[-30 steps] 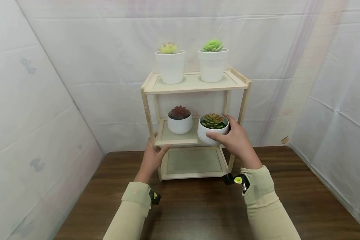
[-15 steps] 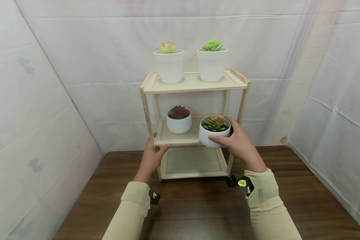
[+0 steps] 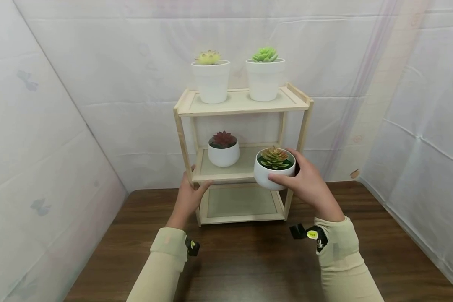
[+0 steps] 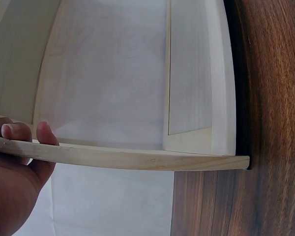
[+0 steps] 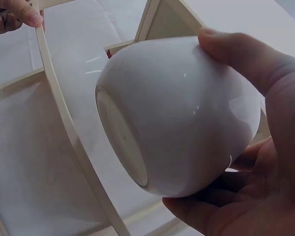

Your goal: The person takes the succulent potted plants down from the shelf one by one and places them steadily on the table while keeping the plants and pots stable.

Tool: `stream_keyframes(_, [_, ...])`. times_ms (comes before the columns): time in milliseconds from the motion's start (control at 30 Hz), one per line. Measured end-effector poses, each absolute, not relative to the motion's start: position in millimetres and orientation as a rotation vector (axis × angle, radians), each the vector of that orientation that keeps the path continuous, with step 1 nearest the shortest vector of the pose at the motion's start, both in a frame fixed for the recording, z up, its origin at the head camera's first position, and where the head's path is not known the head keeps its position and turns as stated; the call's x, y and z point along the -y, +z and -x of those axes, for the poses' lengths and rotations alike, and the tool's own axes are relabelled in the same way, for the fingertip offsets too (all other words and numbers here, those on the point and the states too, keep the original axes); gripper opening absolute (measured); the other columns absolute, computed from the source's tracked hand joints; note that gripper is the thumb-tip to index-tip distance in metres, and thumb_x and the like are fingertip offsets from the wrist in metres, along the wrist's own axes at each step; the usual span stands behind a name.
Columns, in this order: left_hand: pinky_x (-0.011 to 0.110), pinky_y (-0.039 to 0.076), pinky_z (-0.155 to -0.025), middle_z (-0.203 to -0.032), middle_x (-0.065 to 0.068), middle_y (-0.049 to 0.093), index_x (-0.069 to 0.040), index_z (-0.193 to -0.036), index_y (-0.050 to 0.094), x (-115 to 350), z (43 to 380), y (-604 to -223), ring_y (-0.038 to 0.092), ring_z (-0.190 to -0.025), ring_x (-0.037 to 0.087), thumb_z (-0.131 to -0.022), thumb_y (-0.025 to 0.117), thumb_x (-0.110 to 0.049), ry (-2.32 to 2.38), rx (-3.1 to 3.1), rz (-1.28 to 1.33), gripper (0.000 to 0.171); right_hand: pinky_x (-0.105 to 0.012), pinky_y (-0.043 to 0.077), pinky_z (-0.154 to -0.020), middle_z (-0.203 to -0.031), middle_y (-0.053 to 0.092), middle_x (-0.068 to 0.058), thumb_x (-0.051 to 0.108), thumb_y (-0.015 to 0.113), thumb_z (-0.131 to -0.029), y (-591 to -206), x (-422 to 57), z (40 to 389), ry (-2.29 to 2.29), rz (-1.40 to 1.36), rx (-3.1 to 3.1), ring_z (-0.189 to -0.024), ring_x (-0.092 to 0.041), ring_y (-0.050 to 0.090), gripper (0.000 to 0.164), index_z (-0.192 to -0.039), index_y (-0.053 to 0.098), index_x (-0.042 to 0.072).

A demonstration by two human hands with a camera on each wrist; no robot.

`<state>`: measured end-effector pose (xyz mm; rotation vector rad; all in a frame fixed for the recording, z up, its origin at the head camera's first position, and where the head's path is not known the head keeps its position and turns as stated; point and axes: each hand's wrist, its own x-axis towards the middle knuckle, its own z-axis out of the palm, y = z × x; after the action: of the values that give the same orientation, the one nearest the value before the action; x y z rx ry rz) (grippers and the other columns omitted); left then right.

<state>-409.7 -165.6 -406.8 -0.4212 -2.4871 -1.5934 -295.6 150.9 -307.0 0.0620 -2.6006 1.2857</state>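
Observation:
My right hand [image 3: 312,184] grips a round white pot with a green and reddish succulent [image 3: 274,157], thumb on the near side and fingers round the far right side. The pot is in front of the middle shelf's right half, its base turned to the camera in the right wrist view [image 5: 174,115]. With my left hand [image 3: 188,195] I hold the front left post of the wooden rack [image 3: 245,112], at middle shelf height. In the left wrist view its fingers [image 4: 17,132] curl over the post. A white pot with a dark red succulent [image 3: 223,156] stands on the middle shelf's left.
On the top shelf stand two taller white pots, one with a yellow succulent [image 3: 211,84], the other with a bright green one [image 3: 265,82]. The bottom shelf [image 3: 243,201] lies just above the dark wooden table [image 3: 241,260]. White sheeting [image 3: 136,84] hangs behind and at both sides.
My right hand has drawn the round pot toward me, slightly right and down in the head view, away from the middle shelf. The left hand keeps its hold on the post.

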Motion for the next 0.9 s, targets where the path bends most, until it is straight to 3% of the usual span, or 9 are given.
stream_keyframes(467, [0.047,0.040,-0.111,-0.154,0.013,0.035,-0.016,-0.154,0.017,166,412,-407,0.040,-0.139,0.028,-0.079,0.066,-0.064,-1.639,2.472,0.431,0.101,-0.036,0.049,-0.086,-0.129,0.057,-0.008,0.049,0.079,-0.077,-319,-162,288,1.295,-0.158,2.552,-0.110,-0.023,0.058,0.091,-0.150,0.032,0.024])
stream_keyframes(900, [0.046,0.039,-0.112,-0.155,0.010,0.032,-0.018,-0.153,0.017,166,414,-409,0.039,-0.140,0.027,-0.078,0.066,-0.064,-1.652,2.456,0.445,0.101,-0.025,0.050,-0.083,-0.133,0.055,-0.009,0.043,0.079,-0.079,-325,-170,277,1.363,-0.137,2.551,-0.114,-0.024,0.057,0.093,-0.153,0.028,0.022])
